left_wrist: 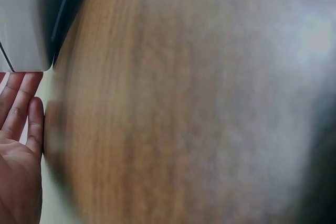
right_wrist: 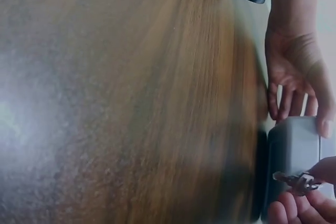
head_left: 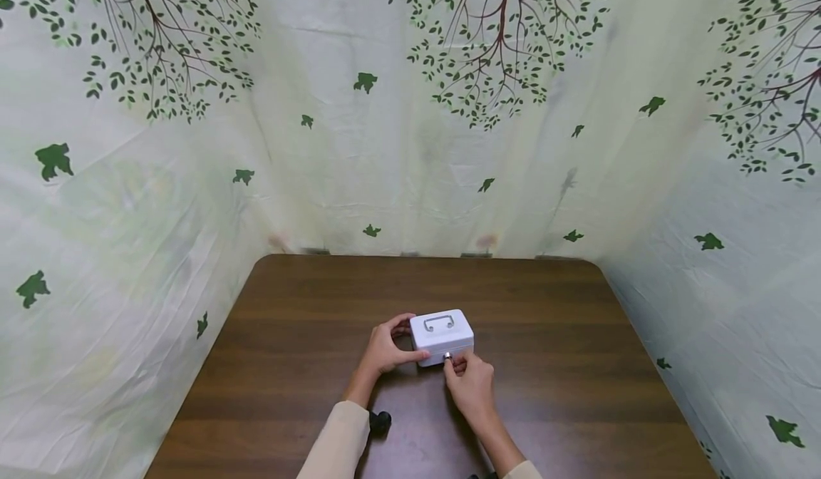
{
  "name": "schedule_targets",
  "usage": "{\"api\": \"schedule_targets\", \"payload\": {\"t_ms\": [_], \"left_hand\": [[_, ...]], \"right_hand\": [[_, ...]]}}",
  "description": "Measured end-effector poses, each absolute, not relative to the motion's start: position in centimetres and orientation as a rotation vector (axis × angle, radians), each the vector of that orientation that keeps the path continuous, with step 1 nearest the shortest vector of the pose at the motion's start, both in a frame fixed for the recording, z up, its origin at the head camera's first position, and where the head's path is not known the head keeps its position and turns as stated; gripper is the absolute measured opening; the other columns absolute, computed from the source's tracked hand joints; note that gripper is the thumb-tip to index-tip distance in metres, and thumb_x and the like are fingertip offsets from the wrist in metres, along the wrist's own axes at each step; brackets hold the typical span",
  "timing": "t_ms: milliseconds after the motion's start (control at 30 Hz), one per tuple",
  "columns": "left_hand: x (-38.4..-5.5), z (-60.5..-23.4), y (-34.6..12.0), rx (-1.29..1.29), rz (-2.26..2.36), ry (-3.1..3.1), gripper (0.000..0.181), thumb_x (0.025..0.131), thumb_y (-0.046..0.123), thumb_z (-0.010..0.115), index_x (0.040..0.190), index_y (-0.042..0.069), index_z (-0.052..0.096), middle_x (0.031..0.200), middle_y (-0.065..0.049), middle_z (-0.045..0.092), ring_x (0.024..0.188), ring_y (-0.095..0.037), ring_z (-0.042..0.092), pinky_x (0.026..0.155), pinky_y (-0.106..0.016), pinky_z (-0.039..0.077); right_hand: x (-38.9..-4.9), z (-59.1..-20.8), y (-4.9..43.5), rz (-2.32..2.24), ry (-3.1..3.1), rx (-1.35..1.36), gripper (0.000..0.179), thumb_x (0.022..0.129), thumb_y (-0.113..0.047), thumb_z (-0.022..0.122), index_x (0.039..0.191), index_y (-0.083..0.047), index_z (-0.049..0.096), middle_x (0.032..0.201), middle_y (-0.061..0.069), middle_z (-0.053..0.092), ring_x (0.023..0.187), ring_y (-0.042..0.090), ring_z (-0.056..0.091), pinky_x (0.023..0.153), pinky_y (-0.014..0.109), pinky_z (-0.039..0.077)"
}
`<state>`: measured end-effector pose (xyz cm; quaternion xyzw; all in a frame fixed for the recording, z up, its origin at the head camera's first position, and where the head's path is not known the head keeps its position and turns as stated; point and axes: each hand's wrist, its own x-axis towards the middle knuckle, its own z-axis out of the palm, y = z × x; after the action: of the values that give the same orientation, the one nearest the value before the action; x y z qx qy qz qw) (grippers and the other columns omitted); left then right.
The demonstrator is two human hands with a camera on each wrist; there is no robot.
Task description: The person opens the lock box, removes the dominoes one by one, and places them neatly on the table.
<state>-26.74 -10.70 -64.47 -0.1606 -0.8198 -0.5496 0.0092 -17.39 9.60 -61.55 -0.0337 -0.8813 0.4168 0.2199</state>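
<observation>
1. And here is the left hand [head_left: 388, 345], wrapped against the left end of a small white box [head_left: 441, 331], thumb laid along the front near the corner, fingers spread on the end face, thumb and fingers set apart by the box's corner between them

2. Over to the right hand [head_left: 471, 379], at the front of the box, fingers curled in and pinching a small metal key piece [right_wrist: 303, 183] between thumb and fingertips, right up at the front face; whether it sits in the lock cannot be told

3. The white box itself, then, right between the two hands, standing upright on the brown wooden bench [head_left: 545, 322], lid down, with a metal handle [head_left: 439, 321] lying across its top just beyond the right hand's fingers

4. Behind the left hand, nearer the person, a pale sleeve [head_left: 336, 440] covers the forearm, and a black device [head_left: 380, 423] sits at the wrist, out to the inner side

5. Far beyond both hands, past the bench's back edge, hangs a pale curtain [head_left: 417, 151] printed with green leaves and drooping branches, running down to either side of them as well
</observation>
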Motion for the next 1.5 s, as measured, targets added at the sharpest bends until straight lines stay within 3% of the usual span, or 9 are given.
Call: {"api": "schedule_targets", "payload": {"t_ms": [400, 1500], "left_hand": [[-26.58, -64.52, -10.78, -0.470, -1.727, -2.569, 0.086, 0.062, 0.041, 0.101, 0.136, 0.018, 0.065, 0.121, 0.000, 0.073, 0.109, -0.019, 0.070, 0.099, -0.044, 0.056], [-26.54, -64.16, -10.87, -0.528, -1.678, -2.567, 0.083, 0.061, 0.040, 0.101, 0.134, 0.021, 0.066, 0.120, 0.002, 0.073, 0.108, -0.017, 0.070, 0.098, -0.041, 0.056]], "right_hand": [[-16.69, -61.53, 9.79, 1.078, -2.501, -0.056, 0.022, 0.083, -0.013, 0.079, 0.064, -0.018, 0.068, 0.056, -0.011, 0.061, 0.052, -0.001, 0.051, 0.052, 0.019, 0.044], [-16.74, -61.86, 9.53, 1.072, -2.500, -0.059, 0.020, 0.086, -0.011, 0.076, 0.067, -0.015, 0.072, 0.059, -0.008, 0.064, 0.055, 0.002, 0.055, 0.055, 0.022, 0.048]]}}
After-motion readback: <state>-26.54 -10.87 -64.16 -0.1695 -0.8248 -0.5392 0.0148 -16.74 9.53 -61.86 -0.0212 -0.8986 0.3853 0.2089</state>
